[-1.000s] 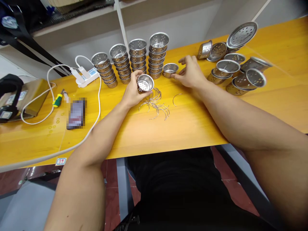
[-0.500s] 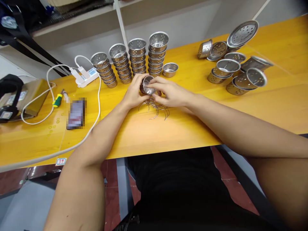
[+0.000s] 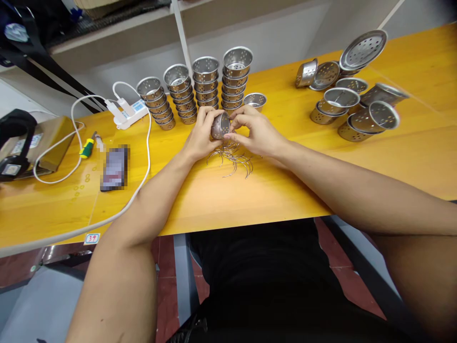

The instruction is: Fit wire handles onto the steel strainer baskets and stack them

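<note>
A small perforated metal cup [image 3: 220,126] is tilted on its side between my hands, its opening turned to the right. My left hand [image 3: 201,136] is wrapped round its left side. The fingers of my right hand [image 3: 255,131] are pinched at the cup's rim; whether they also hold something thin is too small to tell. Just below the hands, a tangle of curved metal wires [image 3: 233,159] lies on the yellow table [image 3: 221,200]. A single perforated cup [image 3: 254,101] stands right behind my right hand.
Four stacks of perforated cups [image 3: 205,81] stand at the back. More loose cups [image 3: 339,101] are at the right. To the left are a power strip [image 3: 130,114] with a white cable, a phone [image 3: 114,169], a green-yellow screwdriver [image 3: 86,148] and a cardboard box [image 3: 53,147].
The cup between my hands has turned from facing up toward me to lying sideways. My right fingers have moved from inside its opening to its rim.
</note>
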The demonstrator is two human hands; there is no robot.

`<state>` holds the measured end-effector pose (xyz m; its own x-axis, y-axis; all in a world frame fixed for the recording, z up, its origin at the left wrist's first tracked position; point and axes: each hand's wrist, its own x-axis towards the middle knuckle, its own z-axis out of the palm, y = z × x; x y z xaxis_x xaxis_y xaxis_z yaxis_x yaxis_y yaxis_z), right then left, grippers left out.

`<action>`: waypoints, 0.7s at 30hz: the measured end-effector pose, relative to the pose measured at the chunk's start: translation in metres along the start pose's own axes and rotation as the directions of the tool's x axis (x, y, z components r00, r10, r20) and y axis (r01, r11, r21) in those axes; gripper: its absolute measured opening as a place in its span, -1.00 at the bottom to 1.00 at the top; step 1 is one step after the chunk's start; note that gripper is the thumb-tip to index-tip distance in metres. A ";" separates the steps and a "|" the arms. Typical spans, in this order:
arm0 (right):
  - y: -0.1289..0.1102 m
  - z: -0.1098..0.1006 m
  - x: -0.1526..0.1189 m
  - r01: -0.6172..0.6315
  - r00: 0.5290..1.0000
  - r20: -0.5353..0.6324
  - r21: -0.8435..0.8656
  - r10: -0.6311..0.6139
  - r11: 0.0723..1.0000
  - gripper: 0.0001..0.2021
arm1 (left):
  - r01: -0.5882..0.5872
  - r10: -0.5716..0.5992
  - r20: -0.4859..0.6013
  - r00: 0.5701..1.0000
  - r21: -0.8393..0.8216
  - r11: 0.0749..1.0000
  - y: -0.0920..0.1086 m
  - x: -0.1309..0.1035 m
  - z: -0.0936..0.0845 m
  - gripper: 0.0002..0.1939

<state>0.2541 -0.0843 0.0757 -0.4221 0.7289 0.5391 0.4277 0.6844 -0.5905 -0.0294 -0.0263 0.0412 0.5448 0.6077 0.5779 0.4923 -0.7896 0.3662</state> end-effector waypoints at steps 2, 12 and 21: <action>0.000 -0.001 0.002 -0.016 1.000 -0.019 0.036 0.017 0.999 -0.41 | -0.013 0.013 -0.004 1.000 -0.004 1.000 -0.003 0.000 0.001 0.10; 0.009 -0.025 0.005 -0.062 0.994 0.106 0.374 0.024 0.925 -0.29 | 0.037 -0.044 -0.071 0.996 -0.093 0.995 -0.030 -0.002 0.003 0.19; 0.028 -0.023 -0.004 -0.069 0.985 0.165 0.088 0.054 0.994 0.04 | 0.045 -0.049 -0.021 0.999 -0.162 0.986 -0.015 -0.004 0.007 0.19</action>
<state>0.2861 -0.0675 0.0713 -0.5248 0.7514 0.4000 0.3838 0.6283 -0.6767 -0.0343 -0.0161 0.0283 0.5061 0.6435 0.5743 0.3994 -0.7650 0.5052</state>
